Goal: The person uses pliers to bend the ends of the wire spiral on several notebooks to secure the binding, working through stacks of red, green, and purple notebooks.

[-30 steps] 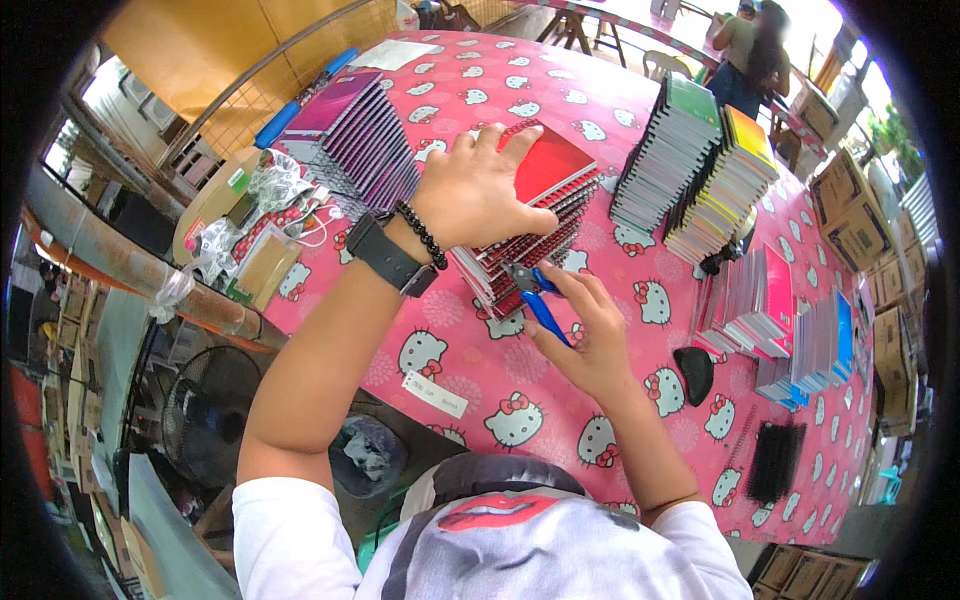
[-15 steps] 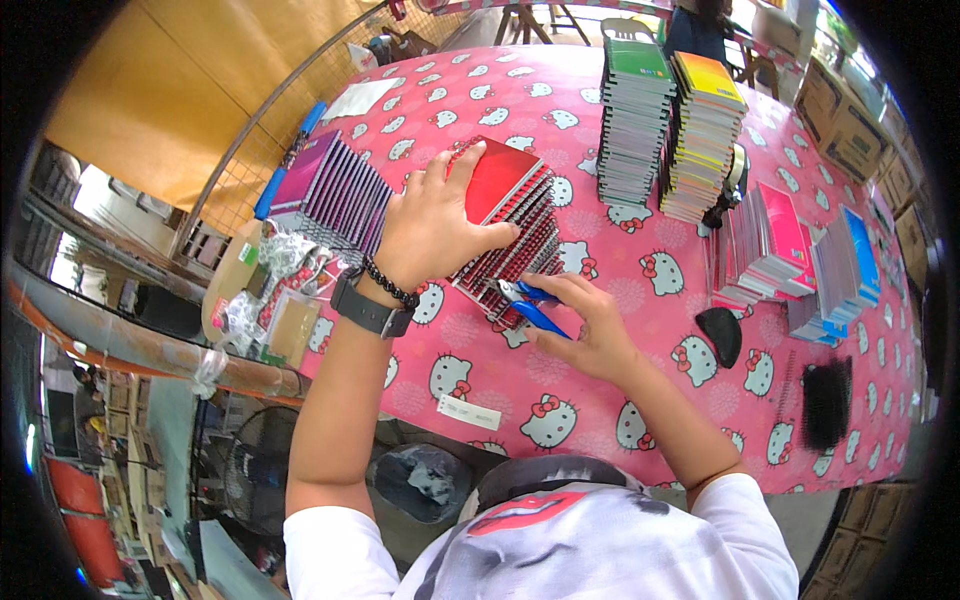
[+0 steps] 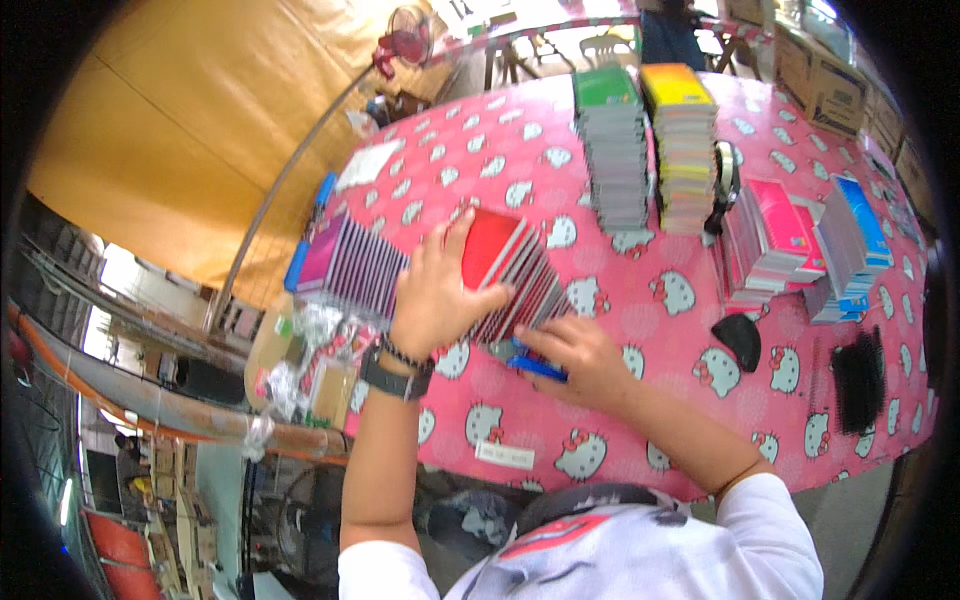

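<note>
My left hand [image 3: 440,288] lies with its fingers spread on a stack of red-covered, spiral-bound notebooks [image 3: 515,270], its thumb reaching over the stack's near side. My right hand [image 3: 578,358] is closed around blue-handled pliers [image 3: 540,367]. Their jaws are at the near lower edge of the red stack, beside the spiral bindings; blur hides exactly what they touch. A stack of purple notebooks [image 3: 350,262] leans just left of my left hand.
Tall stacks of green notebooks [image 3: 612,150] and yellow notebooks [image 3: 682,150] stand at the back. Pink notebooks [image 3: 768,235] and blue notebooks [image 3: 853,240] are at the right, near a black pouch-like object [image 3: 737,342] and black spiral coils [image 3: 860,382]. Crumpled plastic [image 3: 300,365] lies left.
The view has shifted, so the table appears lower. The pliers' handles have come closer together in my right hand. My left hand stays on the red stack.
</note>
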Available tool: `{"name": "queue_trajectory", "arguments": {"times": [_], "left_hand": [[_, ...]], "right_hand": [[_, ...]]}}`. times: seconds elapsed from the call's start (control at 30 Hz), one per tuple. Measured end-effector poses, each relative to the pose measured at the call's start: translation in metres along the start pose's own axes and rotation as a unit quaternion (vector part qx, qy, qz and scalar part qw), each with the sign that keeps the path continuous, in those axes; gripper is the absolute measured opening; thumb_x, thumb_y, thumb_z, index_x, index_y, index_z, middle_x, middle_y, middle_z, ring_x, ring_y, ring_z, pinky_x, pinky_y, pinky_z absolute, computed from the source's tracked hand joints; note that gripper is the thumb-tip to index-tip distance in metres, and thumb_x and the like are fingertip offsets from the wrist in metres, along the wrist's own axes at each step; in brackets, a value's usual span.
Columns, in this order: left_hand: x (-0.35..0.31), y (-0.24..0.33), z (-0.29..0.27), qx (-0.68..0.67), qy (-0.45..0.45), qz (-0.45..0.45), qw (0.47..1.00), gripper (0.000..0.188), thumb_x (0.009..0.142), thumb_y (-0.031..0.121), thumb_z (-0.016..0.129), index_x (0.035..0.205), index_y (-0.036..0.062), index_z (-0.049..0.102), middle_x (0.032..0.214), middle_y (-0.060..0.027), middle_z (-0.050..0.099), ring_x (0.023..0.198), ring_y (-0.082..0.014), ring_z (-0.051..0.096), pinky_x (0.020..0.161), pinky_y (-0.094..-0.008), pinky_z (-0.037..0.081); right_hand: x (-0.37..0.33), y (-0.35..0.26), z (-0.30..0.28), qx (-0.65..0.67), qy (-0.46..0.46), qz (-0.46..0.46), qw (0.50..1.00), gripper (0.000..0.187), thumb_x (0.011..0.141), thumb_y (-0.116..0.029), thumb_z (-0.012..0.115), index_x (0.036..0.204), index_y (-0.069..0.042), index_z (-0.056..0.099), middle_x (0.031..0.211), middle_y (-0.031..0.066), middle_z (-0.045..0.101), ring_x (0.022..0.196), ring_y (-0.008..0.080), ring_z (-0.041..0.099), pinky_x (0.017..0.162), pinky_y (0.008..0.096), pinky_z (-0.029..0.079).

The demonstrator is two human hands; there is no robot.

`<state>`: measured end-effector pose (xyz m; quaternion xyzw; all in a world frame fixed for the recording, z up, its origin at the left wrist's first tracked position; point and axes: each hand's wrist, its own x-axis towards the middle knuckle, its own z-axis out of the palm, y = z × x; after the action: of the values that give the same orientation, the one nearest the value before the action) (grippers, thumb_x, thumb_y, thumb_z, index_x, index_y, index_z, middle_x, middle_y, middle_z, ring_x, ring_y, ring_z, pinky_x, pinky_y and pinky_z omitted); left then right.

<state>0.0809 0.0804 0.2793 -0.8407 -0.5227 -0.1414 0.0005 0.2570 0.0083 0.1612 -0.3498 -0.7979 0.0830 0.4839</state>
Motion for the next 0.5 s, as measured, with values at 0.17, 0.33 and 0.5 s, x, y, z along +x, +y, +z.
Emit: {"name": "queue_trajectory", "arguments": {"times": [0.17, 0.33, 0.5], "left_hand": [[0.000, 0.000, -0.006, 0.009, -0.021, -0.008, 1.000, 0.094, 0.067, 0.049, 0.069, 0.141, 0.0099, 0.027, 0.135, -0.0210, 0.038, 0.124, -0.0370, 0.038, 0.101, -0.0440, 0.033], [0.010, -0.005, -0.007, 0.039, -0.032, 0.009, 0.999, 0.100, 0.065, 0.062, 0.067, 0.141, 0.0118, 0.027, 0.139, -0.0213, 0.035, 0.123, -0.0392, 0.040, 0.096, -0.0492, 0.038], [0.025, 0.004, -0.016, 0.041, 0.026, 0.079, 0.996, 0.096, 0.066, 0.064, 0.066, 0.140, 0.0140, 0.031, 0.141, -0.0182, 0.034, 0.130, -0.0377, 0.031, 0.103, -0.0522, 0.028]], "right_hand": [[0.010, 0.008, -0.006, 0.534, -0.284, 0.371, 0.705, 0.043, 0.083, -0.023, 0.065, 0.117, 0.001, 0.055, 0.098, 0.0111, 0.063, 0.086, 0.0161, 0.061, 0.070, 0.0295, 0.048], [0.000, 0.000, 0.002, 0.509, -0.188, 0.319, 0.777, 0.050, 0.084, -0.026, 0.064, 0.124, 0.001, 0.051, 0.100, 0.0139, 0.063, 0.090, 0.0175, 0.061, 0.079, 0.0311, 0.048], [-0.020, 0.003, -0.009, 0.302, -0.121, 0.201, 0.924, 0.055, 0.082, -0.023, 0.066, 0.132, -0.009, 0.046, 0.111, 0.0087, 0.058, 0.098, 0.0161, 0.056, 0.085, 0.0301, 0.044]]}}
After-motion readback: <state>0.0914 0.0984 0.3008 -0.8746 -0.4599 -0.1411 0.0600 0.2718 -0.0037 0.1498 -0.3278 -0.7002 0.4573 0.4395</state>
